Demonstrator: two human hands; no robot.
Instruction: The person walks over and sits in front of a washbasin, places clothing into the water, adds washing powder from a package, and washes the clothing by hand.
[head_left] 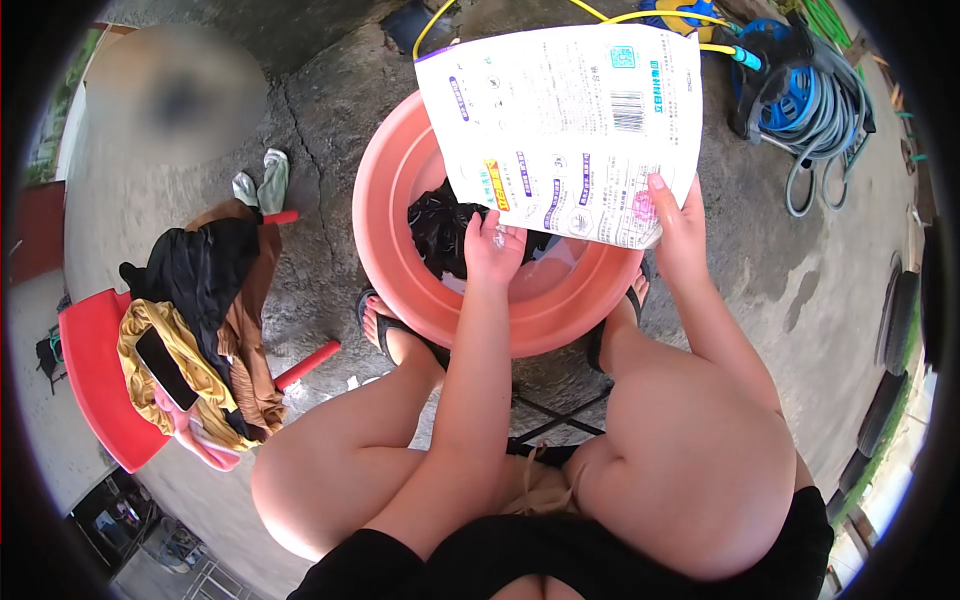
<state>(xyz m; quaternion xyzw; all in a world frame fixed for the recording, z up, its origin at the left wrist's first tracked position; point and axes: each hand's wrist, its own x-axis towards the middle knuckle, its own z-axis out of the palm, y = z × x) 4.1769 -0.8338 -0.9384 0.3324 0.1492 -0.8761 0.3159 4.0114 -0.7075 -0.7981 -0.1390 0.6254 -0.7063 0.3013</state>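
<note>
A white printed packet (pixel 565 120) with a barcode is held up over a round pink basin (pixel 390 270). My right hand (pixel 682 228) grips the packet's lower right corner, thumb on its front. Palm up, my left hand (pixel 496 250) is at the packet's lower left edge with its fingers slightly curled and a small whitish patch on them; whether it holds the packet's edge is unclear. Dark wet cloth (pixel 440 230) lies in the basin, partly hidden behind the packet and my left hand.
On the left, a red plastic chair (pixel 90 370) bears piled clothes (pixel 200 270) and a phone (pixel 167 368). Grey-green cloth (pixel 272 180) lies behind it. A hose reel (pixel 800 105) with a yellow hose stands at the upper right. Tyres (pixel 885 410) line the right edge.
</note>
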